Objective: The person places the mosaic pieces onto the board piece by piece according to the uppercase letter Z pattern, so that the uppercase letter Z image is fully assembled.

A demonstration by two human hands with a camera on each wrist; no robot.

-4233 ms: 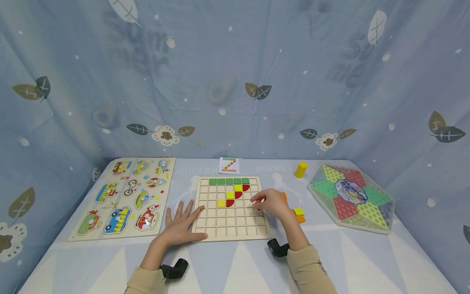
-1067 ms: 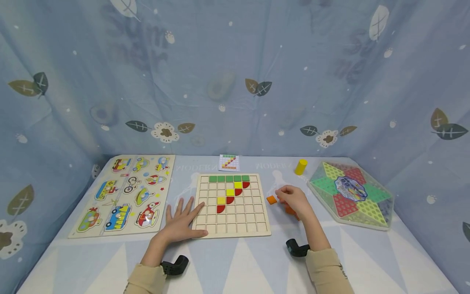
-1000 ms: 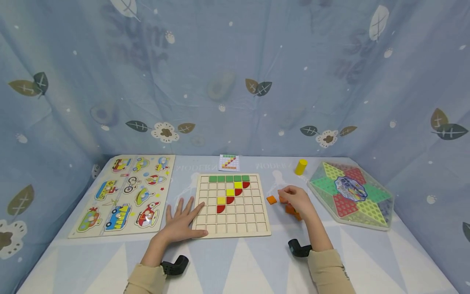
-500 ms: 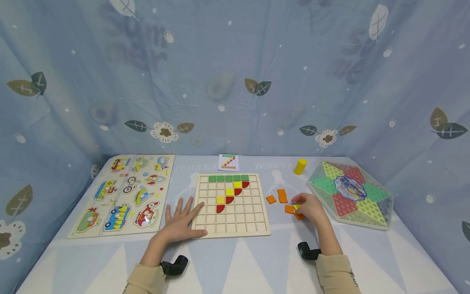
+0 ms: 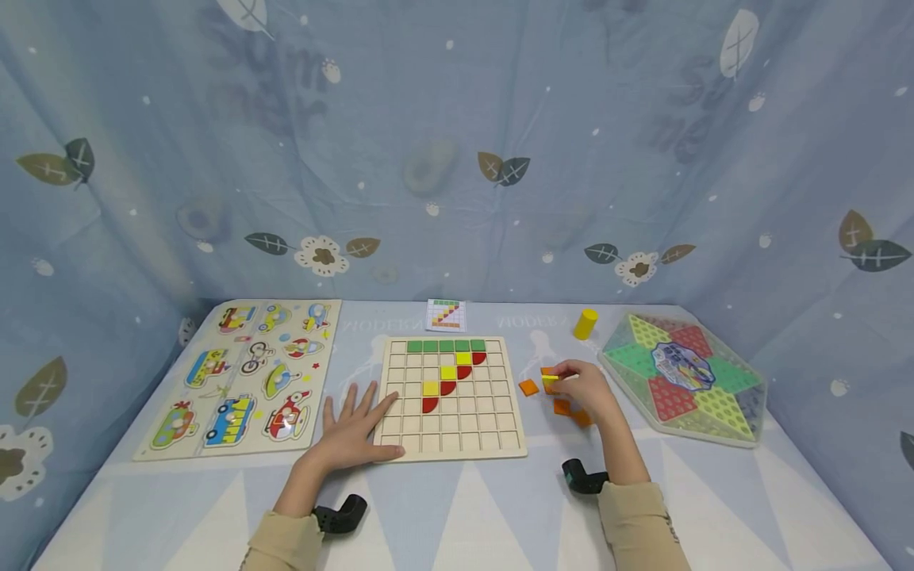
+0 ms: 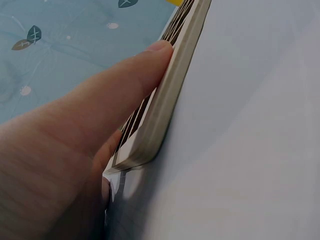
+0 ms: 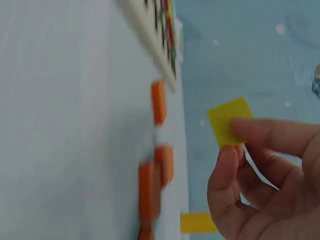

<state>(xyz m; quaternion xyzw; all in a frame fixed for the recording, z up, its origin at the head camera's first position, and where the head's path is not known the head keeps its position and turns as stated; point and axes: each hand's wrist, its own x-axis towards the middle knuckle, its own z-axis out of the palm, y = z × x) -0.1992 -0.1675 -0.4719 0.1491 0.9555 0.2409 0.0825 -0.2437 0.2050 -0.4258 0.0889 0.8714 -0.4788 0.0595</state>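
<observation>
My right hand (image 5: 587, 388) pinches a yellow square tile (image 7: 229, 120) between thumb and fingertips, held above the orange tiles (image 5: 562, 407) to the right of the board. My left hand (image 5: 351, 438) lies spread at the left edge of the wooden grid board (image 5: 471, 440), its thumb (image 6: 132, 75) resting on the rim in the left wrist view. On the board sit a row of green squares (image 5: 446, 346), a slanting line of yellow squares (image 5: 431, 388), and red quarter-round tiles (image 5: 430, 405) stepping down leftward.
A small pattern card (image 5: 446, 316) lies behind the board. To the left is a vehicle puzzle board (image 5: 271, 412). A yellow cylinder (image 5: 585, 324) stands at the back right, near a hexagonal Chinese checkers box (image 5: 685, 377). A patterned curtain (image 5: 443, 198) hangs behind the table.
A red quarter-round tile now sits at the lower end of the slanting line. My right hand reached to the orange pile, picked up a yellow tile and moved left. The left hand stayed still.
</observation>
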